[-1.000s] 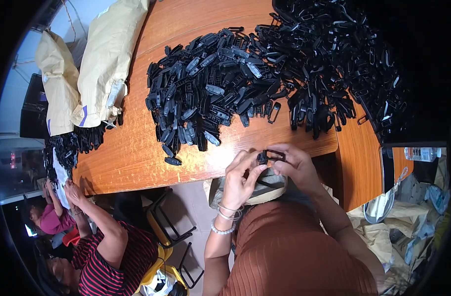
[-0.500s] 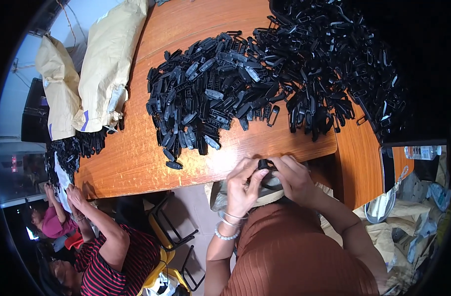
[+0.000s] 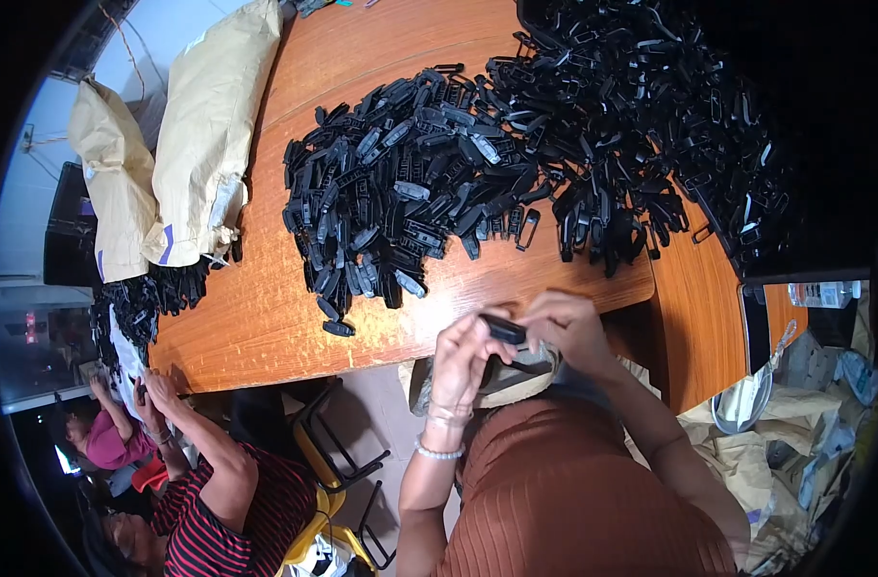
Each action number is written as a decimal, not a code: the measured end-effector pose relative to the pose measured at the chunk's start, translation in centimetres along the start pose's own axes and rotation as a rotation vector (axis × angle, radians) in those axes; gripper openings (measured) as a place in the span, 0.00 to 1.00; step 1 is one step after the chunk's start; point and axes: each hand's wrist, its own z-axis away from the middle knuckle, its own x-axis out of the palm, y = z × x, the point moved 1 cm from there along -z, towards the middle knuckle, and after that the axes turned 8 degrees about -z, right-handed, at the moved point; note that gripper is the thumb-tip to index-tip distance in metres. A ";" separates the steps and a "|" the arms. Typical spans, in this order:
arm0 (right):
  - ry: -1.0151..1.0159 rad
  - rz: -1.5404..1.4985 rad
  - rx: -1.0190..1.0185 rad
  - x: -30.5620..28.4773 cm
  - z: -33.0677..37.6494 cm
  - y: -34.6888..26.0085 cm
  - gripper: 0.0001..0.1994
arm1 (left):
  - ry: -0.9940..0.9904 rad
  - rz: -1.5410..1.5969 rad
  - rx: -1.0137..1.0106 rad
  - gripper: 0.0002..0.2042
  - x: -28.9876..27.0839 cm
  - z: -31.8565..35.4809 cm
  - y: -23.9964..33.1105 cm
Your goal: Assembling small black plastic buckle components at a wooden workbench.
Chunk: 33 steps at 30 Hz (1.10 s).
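In front of the table's near edge, my left hand [image 3: 458,361] grips a small, elongated black plastic part [image 3: 502,329] between thumb and fingers. My right hand [image 3: 571,332] is bent beside the part's right end. Its fingers are smeared by motion, so whether they pinch anything is unclear. Below both hands a beige open-mouthed sack or bag [image 3: 520,392] sits at my lap. Beyond them, a large heap of similar black parts [image 3: 391,183] covers the middle of the wooden table [image 3: 256,332].
More black pieces, many frame-shaped [image 3: 641,125], lie heaped at the far right. Two paper sacks [image 3: 203,144] stand at the left. Two people work there, the nearer in a striped shirt [image 3: 237,519] beside a yellow chair [image 3: 319,524]. Crumpled sacks [image 3: 746,471] fill the right side.
My hands have drawn slightly apart, and the black part now lies lengthwise in my left hand. My right hand has risen a little. The nearer person's hands have shifted slightly.
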 end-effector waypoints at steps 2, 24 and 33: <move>0.057 0.416 -0.342 -1.1 -2.3 0.9 0.07 | 0.154 0.281 -0.018 0.18 0.9 -2.4 0.9; 0.210 0.022 -0.064 -1.6 -1.8 2.3 0.16 | 0.182 -0.847 0.268 0.14 -0.9 -4.7 0.5; -0.046 -0.615 0.192 -0.1 -0.5 -1.4 0.15 | 0.072 -1.110 0.316 0.12 1.6 -0.6 2.4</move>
